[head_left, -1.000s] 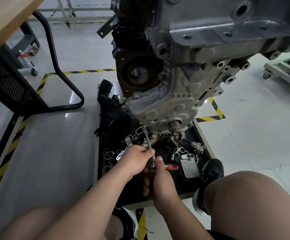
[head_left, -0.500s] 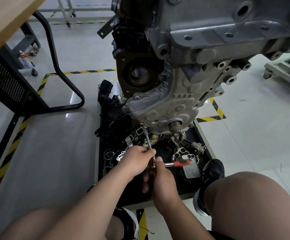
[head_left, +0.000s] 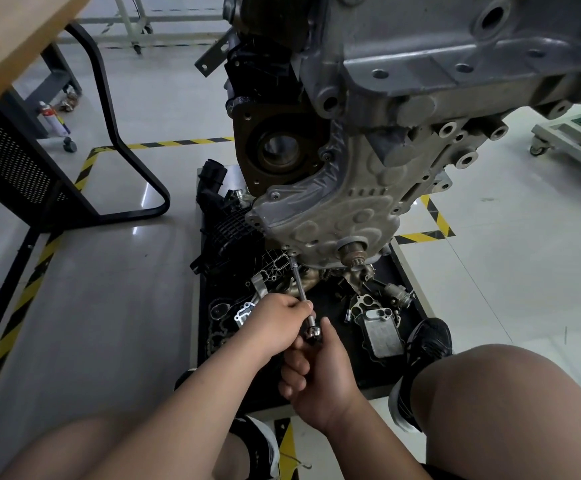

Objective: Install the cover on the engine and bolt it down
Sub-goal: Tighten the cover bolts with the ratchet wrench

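A grey cast cover (head_left: 330, 216) with raised bumps sits against the lower front of the engine (head_left: 420, 74). A ratchet extension (head_left: 298, 282) runs from a bolt (head_left: 292, 255) at the cover's bottom left edge down to the ratchet head (head_left: 313, 332). My left hand (head_left: 275, 323) pinches the extension near its lower end. My right hand (head_left: 320, 372) grips the ratchet handle just below the head; the handle is hidden inside the fist.
A black tray (head_left: 206, 334) on the floor under the engine holds several loose parts, gaskets and an oil cooler (head_left: 382, 332). A black-framed desk (head_left: 32, 140) stands at left. My knees and shoes flank the tray. Yellow-black tape marks the floor.
The red ratchet handle, which stuck out to the right of my right hand, has swung back toward me and is now hidden in the fist. My left hand stayed on the extension.
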Action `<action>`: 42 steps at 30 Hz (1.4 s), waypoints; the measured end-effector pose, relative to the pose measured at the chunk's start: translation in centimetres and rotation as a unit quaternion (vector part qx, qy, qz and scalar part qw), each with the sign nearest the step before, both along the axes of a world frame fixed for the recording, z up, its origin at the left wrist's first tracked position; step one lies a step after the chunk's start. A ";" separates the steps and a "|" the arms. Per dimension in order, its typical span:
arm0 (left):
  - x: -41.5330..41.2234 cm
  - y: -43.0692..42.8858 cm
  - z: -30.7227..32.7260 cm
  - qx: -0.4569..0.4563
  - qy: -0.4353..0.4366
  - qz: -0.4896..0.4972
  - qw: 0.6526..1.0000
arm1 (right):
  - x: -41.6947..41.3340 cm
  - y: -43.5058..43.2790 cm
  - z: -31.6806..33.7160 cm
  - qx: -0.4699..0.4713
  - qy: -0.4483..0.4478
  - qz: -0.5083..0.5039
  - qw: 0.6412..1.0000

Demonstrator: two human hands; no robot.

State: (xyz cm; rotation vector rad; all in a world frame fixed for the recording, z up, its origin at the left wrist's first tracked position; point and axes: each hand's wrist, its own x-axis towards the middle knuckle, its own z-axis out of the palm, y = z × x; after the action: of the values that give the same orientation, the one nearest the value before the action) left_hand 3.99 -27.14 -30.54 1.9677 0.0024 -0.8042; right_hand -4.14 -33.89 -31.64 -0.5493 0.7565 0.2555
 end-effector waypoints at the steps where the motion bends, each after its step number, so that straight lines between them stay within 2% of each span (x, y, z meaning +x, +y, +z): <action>1: 0.0 0.0 0.0 0.002 -0.001 -0.001 1.000 | 0.0 0.0 -0.2 -0.028 0.000 0.003 1.000; 5: 0.1 0.0 -0.1 0.012 -0.028 -0.001 1.000 | -0.1 0.0 -0.9 -0.184 -0.001 0.032 0.982; 9: 0.1 0.1 -0.4 0.021 -0.045 0.006 0.999 | -0.5 0.0 -1.4 -0.416 -0.008 0.070 0.907; 12: 0.1 0.1 -0.6 0.019 -0.047 0.009 0.999 | -0.5 0.0 -1.6 -0.490 -0.037 0.059 0.869; 14: 0.1 0.0 -0.6 0.015 -0.048 0.010 0.999 | -0.5 0.2 -1.6 -0.479 -0.044 0.048 0.875; 16: 0.1 0.0 -0.5 0.016 -0.052 0.012 0.998 | -0.5 0.4 -1.4 -0.425 -0.028 0.036 0.904; 17: 0.2 0.1 -0.4 0.017 -0.048 0.013 0.999 | -0.3 0.5 -1.3 -0.358 -0.025 0.017 0.933; 19: 0.1 0.1 -0.1 0.003 -0.013 0.013 1.000 | 0.1 0.4 -0.9 -0.130 -0.028 -0.049 0.990; 21: -0.1 -0.1 0.1 -0.008 0.020 0.008 1.000 | 0.4 0.0 -0.6 0.072 -0.019 -0.104 0.992; 23: -0.2 -0.3 0.0 0.007 0.009 -0.015 1.000 | 0.5 -0.3 -0.6 0.147 -0.005 -0.116 0.982; 27: -0.2 -0.3 -0.4 0.008 -0.013 -0.026 1.000 | 0.4 -0.1 -0.4 0.149 0.006 -0.079 0.986; 32: 0.0 -0.1 -0.5 0.012 -0.018 -0.021 1.000 | 0.4 -0.2 -0.1 0.100 0.019 -0.042 0.994; 37: 0.2 0.2 -0.5 0.005 -0.003 -0.025 1.000 | 0.4 0.1 -0.1 0.010 0.026 -0.024 0.999; 42: 0.3 0.1 -0.6 0.016 -0.030 -0.014 0.999 | 0.3 0.0 -0.8 -0.132 0.008 0.000 0.991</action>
State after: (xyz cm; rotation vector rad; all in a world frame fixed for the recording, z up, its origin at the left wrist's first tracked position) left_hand 4.34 -27.03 -31.15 2.0260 -0.0475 -0.7678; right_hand -3.87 -33.89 -32.43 -0.7986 0.8121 0.1593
